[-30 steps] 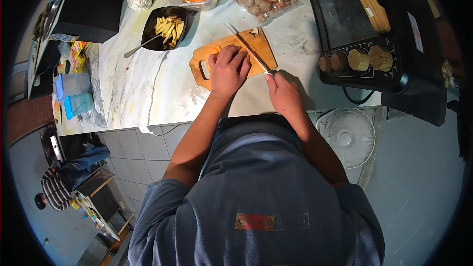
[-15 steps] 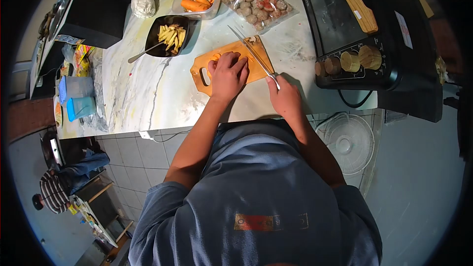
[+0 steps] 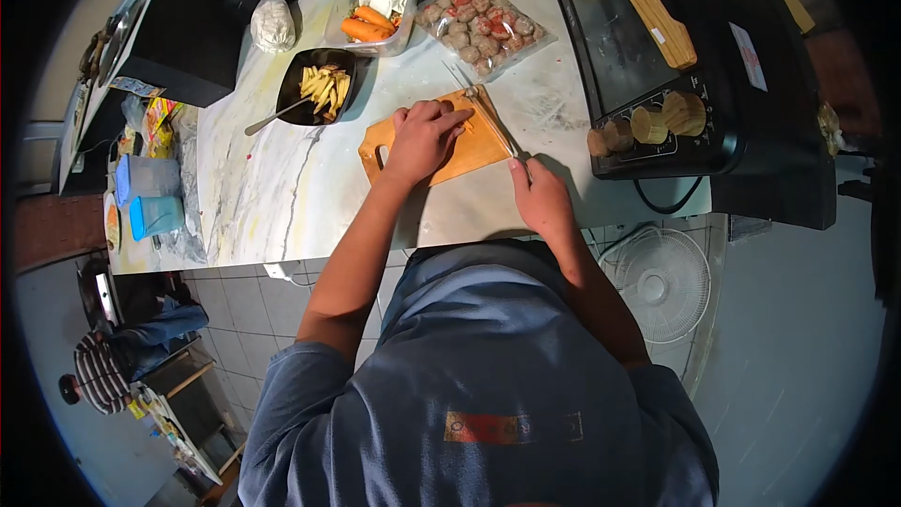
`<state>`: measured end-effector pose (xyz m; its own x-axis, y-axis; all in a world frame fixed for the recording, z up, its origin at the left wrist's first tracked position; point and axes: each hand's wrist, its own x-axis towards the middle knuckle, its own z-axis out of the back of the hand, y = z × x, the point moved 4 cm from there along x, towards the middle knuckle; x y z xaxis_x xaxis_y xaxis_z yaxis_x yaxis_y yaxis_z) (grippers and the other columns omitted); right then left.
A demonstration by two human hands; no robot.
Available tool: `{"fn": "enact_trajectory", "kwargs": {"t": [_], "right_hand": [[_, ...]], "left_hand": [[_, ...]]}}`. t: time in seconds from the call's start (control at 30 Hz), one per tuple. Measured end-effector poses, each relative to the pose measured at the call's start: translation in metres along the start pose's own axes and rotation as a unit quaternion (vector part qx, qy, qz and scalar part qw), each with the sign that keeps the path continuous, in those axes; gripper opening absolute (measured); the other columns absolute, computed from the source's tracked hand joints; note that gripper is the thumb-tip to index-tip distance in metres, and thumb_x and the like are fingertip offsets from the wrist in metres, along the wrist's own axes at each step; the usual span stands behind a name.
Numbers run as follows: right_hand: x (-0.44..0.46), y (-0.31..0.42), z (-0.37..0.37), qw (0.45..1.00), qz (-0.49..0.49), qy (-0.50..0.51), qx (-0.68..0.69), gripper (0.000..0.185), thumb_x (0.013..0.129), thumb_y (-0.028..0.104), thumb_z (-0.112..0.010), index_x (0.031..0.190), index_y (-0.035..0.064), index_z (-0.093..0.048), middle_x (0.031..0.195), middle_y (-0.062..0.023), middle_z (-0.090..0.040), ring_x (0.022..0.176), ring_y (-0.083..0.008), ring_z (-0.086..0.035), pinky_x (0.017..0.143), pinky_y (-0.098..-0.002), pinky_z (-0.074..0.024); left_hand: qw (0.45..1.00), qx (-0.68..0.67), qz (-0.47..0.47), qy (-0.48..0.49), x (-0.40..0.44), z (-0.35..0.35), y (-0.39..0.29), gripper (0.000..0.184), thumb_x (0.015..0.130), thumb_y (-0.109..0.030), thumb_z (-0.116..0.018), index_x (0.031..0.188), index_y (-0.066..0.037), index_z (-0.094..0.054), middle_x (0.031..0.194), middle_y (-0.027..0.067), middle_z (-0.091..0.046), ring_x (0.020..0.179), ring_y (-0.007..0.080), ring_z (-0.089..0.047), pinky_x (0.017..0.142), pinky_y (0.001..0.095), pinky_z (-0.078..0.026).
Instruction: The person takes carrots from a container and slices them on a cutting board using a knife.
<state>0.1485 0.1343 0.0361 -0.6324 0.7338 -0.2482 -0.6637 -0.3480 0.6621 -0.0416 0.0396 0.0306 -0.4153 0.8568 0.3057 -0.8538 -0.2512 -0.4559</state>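
Observation:
On the marble counter lies an orange cutting board [image 3: 469, 150] with a handle hole at its left end. My left hand [image 3: 420, 143] rests on the board, fingers bent over something mostly hidden; small orange bits show beside its fingertips. My right hand [image 3: 542, 197] grips the handle of a knife [image 3: 495, 122], whose blade points up and left along the board's right side. Up and left of the board, a black bowl [image 3: 291, 99] holds pale yellow strips and a spoon.
Behind are a clear container [image 3: 402, 38] with carrots [image 3: 369, 25], a bag of meatballs [image 3: 481, 26] and a white bag [image 3: 272, 23]. A black appliance [image 3: 732, 122] with wooden knobs stands right. Lower left, a person [image 3: 101, 373]; a fan [image 3: 660, 284] below the counter.
The view has shifted slightly. My left hand has moved a little to the left on the board, with its index finger now stretched toward the blade. The knife has shifted to the board's right edge.

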Motion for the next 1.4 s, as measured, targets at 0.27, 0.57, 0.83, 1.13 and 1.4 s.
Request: {"fn": "enact_trajectory", "kwargs": {"t": [0.27,0.57,0.83,1.13,1.4], "right_hand": [[-0.005,-0.01,0.006,1.0,-0.004,-0.015,0.008,0.045,0.098,0.042,-0.049,0.087,-0.0007,-0.057,0.081,-0.0271,-0.061,0.084,-0.0499,-0.057,0.071,-0.052,-0.0452],[-0.007,-0.017,0.004,0.999,-0.002,-0.029,0.016,0.046,0.098,0.042,-0.05,0.085,-0.0016,-0.057,0.078,-0.0269,-0.06,0.081,-0.0492,-0.057,0.069,-0.0508,-0.0449],[-0.005,-0.019,0.001,0.999,-0.001,-0.02,0.032,0.046,0.098,0.042,-0.05,0.086,-0.0015,-0.058,0.078,-0.0259,-0.061,0.08,-0.0476,-0.059,0.068,-0.0492,-0.0457],[-0.004,-0.012,-0.002,0.999,-0.027,0.021,0.042,0.045,0.097,0.044,-0.05,0.088,0.0008,-0.059,0.08,-0.0241,-0.063,0.081,-0.0461,-0.059,0.071,-0.0498,-0.046],[-0.006,-0.011,-0.002,0.999,-0.005,-0.003,0.033,0.046,0.097,0.042,-0.053,0.083,-0.0016,-0.055,0.07,-0.023,-0.057,0.068,-0.0438,-0.055,0.062,-0.0463,-0.0425]], "left_hand": [[0.99,0.023,-0.12,0.072,0.021,0.001,0.007,0.018,0.083,-0.019,-0.067,0.099,-0.022,-0.074,0.095,-0.0009,-0.061,0.094,0.0172,-0.056,0.084,0.0369,-0.034],[0.979,0.088,-0.184,0.02,0.021,-0.001,0.004,0.015,0.083,-0.019,-0.066,0.095,-0.01,-0.069,0.088,0.0026,-0.062,0.089,0.0192,-0.06,0.084,0.0346,-0.039],[0.999,-0.017,-0.012,0.026,0.032,0.01,0.031,0.018,0.083,-0.018,-0.069,0.091,-0.002,-0.069,0.086,0.0124,-0.068,0.081,0.0263,-0.065,0.083,0.034,-0.044],[0.986,0.03,0.058,-0.154,0.083,0.072,0.081,0.019,0.085,-0.021,-0.066,0.087,-0.002,-0.07,0.071,0.0143,-0.068,0.066,0.0291,-0.068,0.068,0.0398,-0.053],[0.984,0.099,0.138,-0.049,0.131,0.079,0.137,0.026,0.091,-0.028,-0.059,0.106,-0.01,-0.071,0.094,0.0146,-0.072,0.086,0.0329,-0.068,0.081,0.041,-0.052]]}}
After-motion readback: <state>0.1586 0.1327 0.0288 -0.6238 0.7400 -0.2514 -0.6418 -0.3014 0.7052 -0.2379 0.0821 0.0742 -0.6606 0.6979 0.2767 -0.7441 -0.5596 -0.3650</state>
